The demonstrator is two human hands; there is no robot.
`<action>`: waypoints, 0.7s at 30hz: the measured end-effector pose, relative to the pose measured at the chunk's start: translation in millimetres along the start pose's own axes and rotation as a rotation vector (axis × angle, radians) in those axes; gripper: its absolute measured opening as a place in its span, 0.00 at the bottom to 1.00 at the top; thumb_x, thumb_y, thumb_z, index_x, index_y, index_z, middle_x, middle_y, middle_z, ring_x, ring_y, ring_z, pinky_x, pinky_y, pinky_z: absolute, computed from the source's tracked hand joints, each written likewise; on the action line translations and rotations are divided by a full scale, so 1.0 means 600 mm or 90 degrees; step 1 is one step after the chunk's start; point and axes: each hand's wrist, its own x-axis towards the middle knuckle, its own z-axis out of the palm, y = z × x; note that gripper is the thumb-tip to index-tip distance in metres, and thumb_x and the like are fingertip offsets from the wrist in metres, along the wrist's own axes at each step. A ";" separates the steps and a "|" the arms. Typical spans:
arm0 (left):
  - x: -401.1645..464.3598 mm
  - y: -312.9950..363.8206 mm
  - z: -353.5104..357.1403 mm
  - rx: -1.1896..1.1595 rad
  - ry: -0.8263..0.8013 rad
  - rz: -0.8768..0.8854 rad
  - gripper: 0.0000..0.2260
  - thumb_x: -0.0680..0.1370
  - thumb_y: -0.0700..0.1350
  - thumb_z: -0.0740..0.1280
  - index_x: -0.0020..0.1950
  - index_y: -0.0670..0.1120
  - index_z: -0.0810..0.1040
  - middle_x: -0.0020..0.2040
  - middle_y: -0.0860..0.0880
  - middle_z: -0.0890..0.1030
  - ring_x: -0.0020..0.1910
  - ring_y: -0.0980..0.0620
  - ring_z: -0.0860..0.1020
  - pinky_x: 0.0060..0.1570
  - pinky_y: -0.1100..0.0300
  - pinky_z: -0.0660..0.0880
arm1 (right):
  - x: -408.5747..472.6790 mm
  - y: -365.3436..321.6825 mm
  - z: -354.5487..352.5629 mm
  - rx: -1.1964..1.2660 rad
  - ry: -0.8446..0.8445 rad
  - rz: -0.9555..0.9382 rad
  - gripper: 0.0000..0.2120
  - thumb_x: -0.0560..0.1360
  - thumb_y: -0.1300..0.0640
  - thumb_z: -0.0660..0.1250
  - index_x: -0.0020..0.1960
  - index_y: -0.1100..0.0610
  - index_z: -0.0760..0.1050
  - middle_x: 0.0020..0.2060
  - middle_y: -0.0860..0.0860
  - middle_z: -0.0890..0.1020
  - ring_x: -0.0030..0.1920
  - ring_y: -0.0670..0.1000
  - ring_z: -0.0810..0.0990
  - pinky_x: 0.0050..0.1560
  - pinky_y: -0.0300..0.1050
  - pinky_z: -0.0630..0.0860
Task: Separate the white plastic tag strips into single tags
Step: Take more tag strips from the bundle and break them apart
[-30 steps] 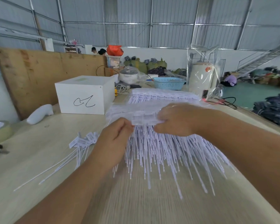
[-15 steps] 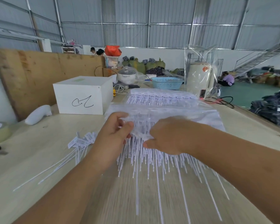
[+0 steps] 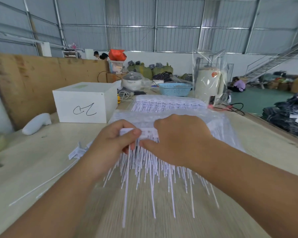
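Tag strip in both hands' pinching grip

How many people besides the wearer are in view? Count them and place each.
3. Two people stand close together behind the plywood board at back left. A seated person is on the green floor at right. Others may be hidden behind the goods.

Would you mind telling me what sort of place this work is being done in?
Most likely a garment warehouse or workshop: corrugated metal walls under a steel frame, stacked dark clothing beside the table, stuffed green sacks along the far wall, and a metal staircase.
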 end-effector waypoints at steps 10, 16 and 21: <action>0.018 0.008 -0.051 -0.292 0.187 -0.038 0.13 0.74 0.39 0.66 0.30 0.50 0.72 0.22 0.52 0.63 0.21 0.55 0.60 0.25 0.63 0.61 | -0.031 0.033 -0.010 0.174 0.108 -0.024 0.18 0.76 0.34 0.57 0.41 0.49 0.66 0.33 0.46 0.73 0.38 0.51 0.75 0.35 0.45 0.70; -0.001 0.011 -0.050 0.234 0.365 0.145 0.06 0.71 0.51 0.70 0.37 0.52 0.75 0.28 0.59 0.75 0.26 0.60 0.70 0.29 0.66 0.67 | -0.033 0.022 -0.037 0.172 0.149 -0.057 0.19 0.77 0.38 0.59 0.36 0.51 0.66 0.30 0.46 0.69 0.31 0.46 0.70 0.28 0.43 0.63; 0.002 0.001 -0.043 0.310 0.268 0.090 0.05 0.76 0.53 0.68 0.41 0.55 0.76 0.36 0.60 0.80 0.30 0.61 0.74 0.28 0.68 0.68 | -0.048 0.050 -0.031 0.042 0.153 -0.020 0.16 0.78 0.37 0.54 0.43 0.48 0.67 0.31 0.44 0.67 0.31 0.48 0.66 0.29 0.42 0.60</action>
